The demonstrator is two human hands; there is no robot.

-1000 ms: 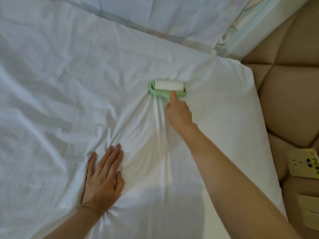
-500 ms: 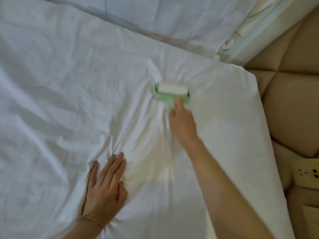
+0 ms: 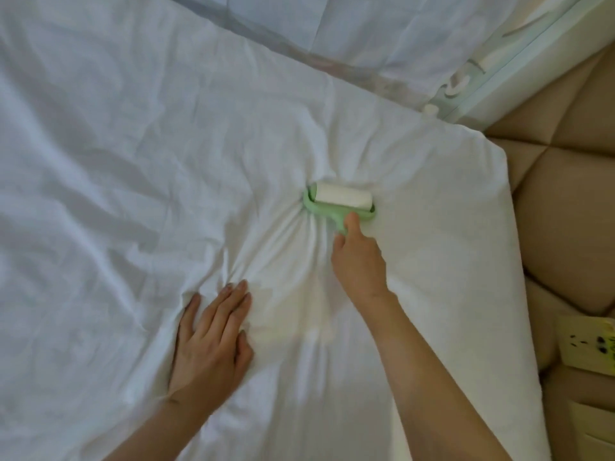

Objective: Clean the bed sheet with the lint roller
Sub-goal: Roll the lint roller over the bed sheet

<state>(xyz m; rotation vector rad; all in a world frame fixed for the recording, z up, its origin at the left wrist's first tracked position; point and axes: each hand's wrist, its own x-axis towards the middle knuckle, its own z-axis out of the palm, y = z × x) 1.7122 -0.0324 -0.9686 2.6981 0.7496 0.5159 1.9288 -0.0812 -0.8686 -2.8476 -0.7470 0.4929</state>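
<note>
The lint roller is seen lying on the white bed sheet, right of the middle of the view and short of the mattress's right edge, its white sticky drum set crosswise in a pale green frame; it is judged to be light and rigid, easily steered with one hand, and best taken by the short green handle on its near side, since the drum itself is tacky; the sheet is judged to be thin, soft and loose, apt to cling to the drum and be dragged into folds unless it is held taut; a fan of creases is seen running from the roller toward the near left. The roller is held by the right hand, whose fingers are curled round the handle with one digit laid along it up to the frame, so most of the handle is hidden. The left hand is laid flat on the sheet, near and left of the roller and well apart from it, its fingers straight and close together, pressing the cloth down where the creases gather; nothing is gripped by it. A second pale cover is seen at the far edge; a padded tan headboard stands to the right, with a wall socket set in it.
</note>
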